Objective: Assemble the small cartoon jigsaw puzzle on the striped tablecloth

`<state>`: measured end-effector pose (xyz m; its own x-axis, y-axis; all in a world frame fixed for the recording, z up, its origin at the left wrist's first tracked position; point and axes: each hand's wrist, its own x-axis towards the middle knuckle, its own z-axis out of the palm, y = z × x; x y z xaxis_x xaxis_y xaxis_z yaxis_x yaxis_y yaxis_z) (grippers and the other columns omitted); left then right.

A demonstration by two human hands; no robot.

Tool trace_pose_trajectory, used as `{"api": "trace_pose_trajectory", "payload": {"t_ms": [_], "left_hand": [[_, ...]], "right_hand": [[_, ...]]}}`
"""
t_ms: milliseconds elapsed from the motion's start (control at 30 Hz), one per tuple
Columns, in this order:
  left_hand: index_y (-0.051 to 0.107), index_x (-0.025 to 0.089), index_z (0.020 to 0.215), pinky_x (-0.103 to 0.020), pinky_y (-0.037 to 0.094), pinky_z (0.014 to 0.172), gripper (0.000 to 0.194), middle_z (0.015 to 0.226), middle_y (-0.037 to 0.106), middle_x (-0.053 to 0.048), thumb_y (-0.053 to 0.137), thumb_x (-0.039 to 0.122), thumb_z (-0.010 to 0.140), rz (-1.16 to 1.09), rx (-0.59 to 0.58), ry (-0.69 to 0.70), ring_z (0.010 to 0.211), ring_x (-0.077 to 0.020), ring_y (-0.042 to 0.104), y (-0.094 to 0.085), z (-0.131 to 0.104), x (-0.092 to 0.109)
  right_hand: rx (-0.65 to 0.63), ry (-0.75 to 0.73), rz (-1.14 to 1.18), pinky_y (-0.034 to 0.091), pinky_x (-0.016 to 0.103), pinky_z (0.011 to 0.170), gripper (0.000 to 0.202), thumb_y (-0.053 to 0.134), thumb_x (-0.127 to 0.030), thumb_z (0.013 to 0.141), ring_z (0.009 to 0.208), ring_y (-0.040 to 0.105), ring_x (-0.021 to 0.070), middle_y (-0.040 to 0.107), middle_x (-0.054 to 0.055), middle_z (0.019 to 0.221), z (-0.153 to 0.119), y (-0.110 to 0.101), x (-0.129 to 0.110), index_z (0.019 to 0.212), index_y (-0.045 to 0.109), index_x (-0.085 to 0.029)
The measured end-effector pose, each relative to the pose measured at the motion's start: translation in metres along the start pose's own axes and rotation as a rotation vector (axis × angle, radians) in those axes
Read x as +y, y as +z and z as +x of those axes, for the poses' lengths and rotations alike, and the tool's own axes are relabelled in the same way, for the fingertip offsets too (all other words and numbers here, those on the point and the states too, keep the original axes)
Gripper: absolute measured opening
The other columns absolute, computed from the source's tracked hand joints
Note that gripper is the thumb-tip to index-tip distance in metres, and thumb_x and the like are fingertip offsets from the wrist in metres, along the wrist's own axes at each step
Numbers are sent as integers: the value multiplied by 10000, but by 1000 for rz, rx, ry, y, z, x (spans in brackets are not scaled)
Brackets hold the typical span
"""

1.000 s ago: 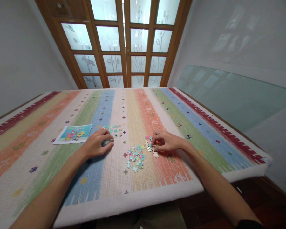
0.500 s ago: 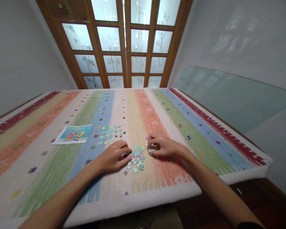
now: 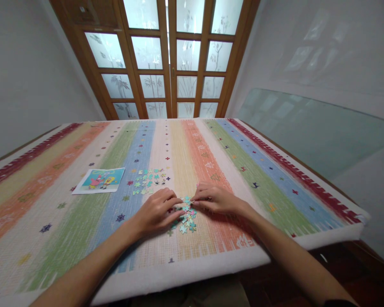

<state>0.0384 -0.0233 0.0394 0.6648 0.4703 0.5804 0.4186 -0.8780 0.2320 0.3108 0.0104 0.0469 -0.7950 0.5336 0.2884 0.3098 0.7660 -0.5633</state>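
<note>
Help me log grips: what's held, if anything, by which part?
Can't tell: left hand and right hand are at puzzle pieces; any grip is too small to discern.

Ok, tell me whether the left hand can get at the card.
Likely yes: the card lies uncovered, and only cloth and some flat pieces lie between it and the left hand.

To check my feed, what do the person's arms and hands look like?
The left hand and right hand are bare, with no gloves or watch visible. The left arm shows no sleeve; the right arm shows a dark sleeve edge at the picture's bottom.
</note>
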Motion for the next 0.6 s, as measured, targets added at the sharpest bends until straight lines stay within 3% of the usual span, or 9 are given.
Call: {"api": "trace_pose_trajectory", "payload": {"t_ms": [233,433,600], "left_hand": [[645,184,1065,-292,434,618,163,806,624,-35,483,204,1078,69,60,111,706,-161,523,7,1,6],[656,192,956,-317,451,642,168,797,626,-42,507,182,1033,82,2,44,720,-171,529,-3,2,2],[646,178,1054,-327,489,689,118,844,646,-49,551,247,1040,64,60,20,769,-179,565,-5,0,-2]], "right_hand": [[47,-69,-51,484,368,798,239,595,-326,1047,814,623,190,724,73,837,5,19,-11,1008,795,-201],[77,27,-36,511,373,804,186,612,-298,1025,860,626,203,722,71,886,5,17,-13,1004,791,-251],[117,18,-56,505,365,772,199,608,-291,1020,831,612,200,706,75,856,5,17,-12,987,796,-238]]}}
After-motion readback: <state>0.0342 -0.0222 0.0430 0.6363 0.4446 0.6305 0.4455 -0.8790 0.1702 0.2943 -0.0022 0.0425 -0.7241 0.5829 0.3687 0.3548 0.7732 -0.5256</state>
